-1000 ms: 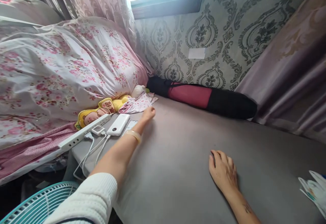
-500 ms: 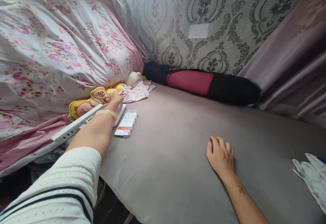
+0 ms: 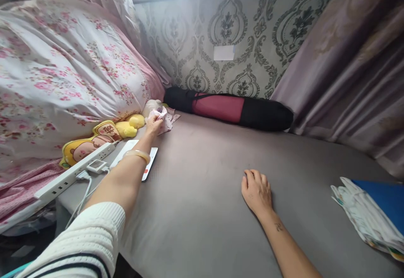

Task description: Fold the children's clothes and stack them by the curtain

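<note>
Stretched out to the far left, my left hand (image 3: pixel 154 124) pinches a small pink-and-white patterned cloth (image 3: pixel 167 125), part of it lifted and the rest lying on the grey sheet (image 3: pixel 202 193). Its exact kind of cloth I cannot make out. My right hand (image 3: pixel 257 189) rests palm down on the sheet, fingers loosely spread and holding nothing. Under my left forearm lies a phone (image 3: pixel 152 160), partly hidden, beside a white flat object (image 3: pixel 123 153). A pale plush toy (image 3: pixel 152 108) sits right behind the cloth.
Along the wall lies a long black-and-red bag (image 3: pixel 217 107). Yellow plush toys (image 3: pixel 128 126) and a power strip (image 3: pixel 75 170) with plugged-in cables line the left edge, below a floral cover (image 3: pixel 78 67). At right are folded cloths (image 3: pixel 368 215) and a blue flat item (image 3: pixel 383 200).
My left hand has moved forward onto the cloth, gripped it and raised part of it. The view has shifted right, bringing more of the blue item in. My right hand stays on the sheet.
</note>
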A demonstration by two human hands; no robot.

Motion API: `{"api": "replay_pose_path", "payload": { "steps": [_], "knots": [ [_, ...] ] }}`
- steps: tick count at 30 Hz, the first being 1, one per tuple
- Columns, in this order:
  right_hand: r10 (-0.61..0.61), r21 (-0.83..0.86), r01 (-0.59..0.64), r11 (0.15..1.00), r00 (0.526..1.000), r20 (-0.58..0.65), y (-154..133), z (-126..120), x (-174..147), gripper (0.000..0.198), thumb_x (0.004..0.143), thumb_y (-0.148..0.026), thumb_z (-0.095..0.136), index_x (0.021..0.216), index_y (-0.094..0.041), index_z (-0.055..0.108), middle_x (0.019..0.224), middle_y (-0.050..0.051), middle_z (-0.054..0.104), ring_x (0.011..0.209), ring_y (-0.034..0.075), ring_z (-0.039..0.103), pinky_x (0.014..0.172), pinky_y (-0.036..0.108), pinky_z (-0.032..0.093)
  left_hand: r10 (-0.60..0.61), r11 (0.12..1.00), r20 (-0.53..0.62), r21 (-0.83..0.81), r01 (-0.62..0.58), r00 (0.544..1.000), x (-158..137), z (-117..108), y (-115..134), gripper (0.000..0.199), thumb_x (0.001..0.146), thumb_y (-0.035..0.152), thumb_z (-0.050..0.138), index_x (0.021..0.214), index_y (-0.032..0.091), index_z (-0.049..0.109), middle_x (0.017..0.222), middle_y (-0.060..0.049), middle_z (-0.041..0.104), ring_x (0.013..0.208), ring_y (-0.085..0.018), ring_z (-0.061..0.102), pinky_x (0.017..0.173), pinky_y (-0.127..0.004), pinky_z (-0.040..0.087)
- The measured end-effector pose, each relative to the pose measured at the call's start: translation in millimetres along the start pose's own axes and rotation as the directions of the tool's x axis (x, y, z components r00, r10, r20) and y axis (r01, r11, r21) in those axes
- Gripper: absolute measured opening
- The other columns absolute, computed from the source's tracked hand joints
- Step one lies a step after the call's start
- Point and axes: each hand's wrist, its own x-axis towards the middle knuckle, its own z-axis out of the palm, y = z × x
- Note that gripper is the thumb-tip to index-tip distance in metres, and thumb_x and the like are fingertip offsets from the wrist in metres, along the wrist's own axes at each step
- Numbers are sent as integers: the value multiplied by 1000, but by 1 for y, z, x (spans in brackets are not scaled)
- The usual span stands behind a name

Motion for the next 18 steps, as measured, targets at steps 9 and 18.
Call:
{"api": "replay_pose_path", "payload": {
  "steps": [9,18],
  "knots": [
    [48,157,-54,986,998,41,1,-7,-1,31,92,-23,42,117,-19,61,115,11,64,103,26,55,87,38,43,84,905,452,-407,122,888,-92,123,35,44,65,39,66,102,16,61,81,-2,62,66,-14,55,58,-24,43],
    [142,401,-5,916,939,-312,9,-23,3,51,89,-20,36,140,-14,38,141,17,47,133,27,40,107,46,35,208,948,921,-274,165,330,-223,184,75,31,77,39,66,98,17,70,84,-5,66,76,-18,58,59,-26,43]
  ]
}}
